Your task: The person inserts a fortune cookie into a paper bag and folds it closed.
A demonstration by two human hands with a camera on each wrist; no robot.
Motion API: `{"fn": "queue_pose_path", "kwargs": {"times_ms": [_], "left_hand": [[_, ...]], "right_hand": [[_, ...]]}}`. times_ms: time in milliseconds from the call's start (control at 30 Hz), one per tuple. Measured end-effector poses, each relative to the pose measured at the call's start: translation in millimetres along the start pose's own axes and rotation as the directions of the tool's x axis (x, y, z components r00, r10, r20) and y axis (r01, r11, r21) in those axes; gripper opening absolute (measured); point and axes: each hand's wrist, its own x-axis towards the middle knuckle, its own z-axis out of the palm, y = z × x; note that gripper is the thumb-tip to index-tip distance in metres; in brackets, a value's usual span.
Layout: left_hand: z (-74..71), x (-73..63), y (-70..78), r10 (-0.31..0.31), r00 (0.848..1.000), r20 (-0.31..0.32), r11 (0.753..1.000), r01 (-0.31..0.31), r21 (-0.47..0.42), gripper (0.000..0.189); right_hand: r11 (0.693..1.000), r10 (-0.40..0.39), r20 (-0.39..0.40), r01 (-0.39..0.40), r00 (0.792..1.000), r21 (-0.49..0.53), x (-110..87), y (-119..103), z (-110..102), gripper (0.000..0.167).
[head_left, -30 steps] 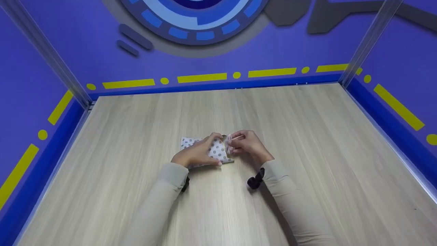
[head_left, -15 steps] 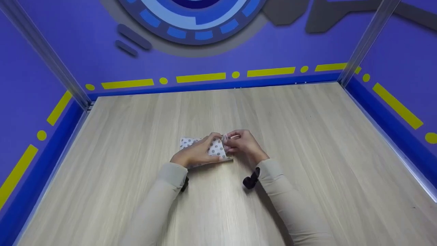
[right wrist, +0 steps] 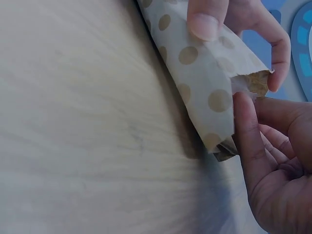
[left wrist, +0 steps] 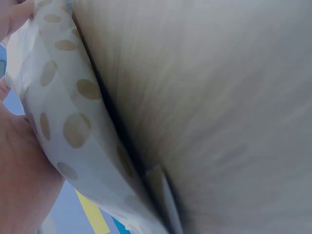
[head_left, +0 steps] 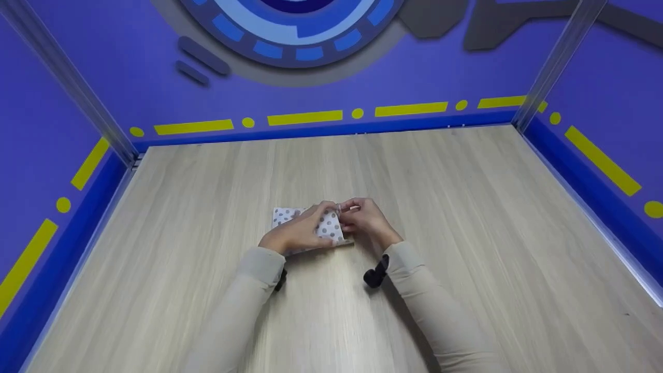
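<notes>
we see the left hand (head_left: 300,232) curled over a white polka-dot paper bag (head_left: 329,226), gripping it with the thumb on the near side and the fingers on the far side. the bag lies under that palm, low on the wood-grain tabletop (head_left: 466,207), its closed end reaching out past the left wrist and its mouth pointing toward the right hand (head_left: 368,217). up close we find that mouth ragged, with the brown inner side (right wrist: 261,82) showing beside the right fingertips. the right hand is narrow, thumb and forefinger pinching a whitish item (right wrist: 241,84) at the opening; most of it is hidden, so we cannot tell what it is. just below the right thumb, we notice a folded flap (right wrist: 225,148) sticking out from the bag's lower edge. behind each hand comes a beige sleeve (head_left: 440,311), and a black wrist device (head_left: 374,278) hangs beside the right wrist. well beyond both hands, we face a purple-blue wall (head_left: 290,98) with yellow dashes (head_left: 305,118) along its foot.
</notes>
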Motion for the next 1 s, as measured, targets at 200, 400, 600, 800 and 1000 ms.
{"fn": "queue_pose_path", "kwargs": {"times_ms": [200,400,600,800,1000], "left_hand": [[1.2,-0.9,-1.4,-0.006,1.0,0.0,1.0,0.006,-0.004,0.071],[0.3,-2.2,-1.8,-0.023,1.0,-0.001,1.0,0.023,-0.01,0.072],[-0.3,-2.4,-1.9,-0.034,0.999,-0.006,0.999,0.034,0.002,0.074],[0.0,-0.9,-2.5,-0.032,0.999,-0.005,0.999,0.032,0.013,0.077],[0.0,-0.2,-2.7,-0.032,0.999,-0.005,0.999,0.032,0.009,0.076]], "right_hand": [[0.999,0.011,0.054,-0.013,0.998,0.034,-0.5,3,-3,0.022],[0.999,0.021,0.081,-0.024,0.997,0.038,-3.2,1,-15,0.027],[1.0,-0.031,0.009,0.031,0.999,-0.005,-6.1,-1,-24,0.025],[0.996,-0.046,0.085,0.039,0.995,0.08,-6.4,-1,-27,0.036],[0.994,-0.031,0.142,0.016,0.989,0.104,-7.7,1,-29,0.042]]}}
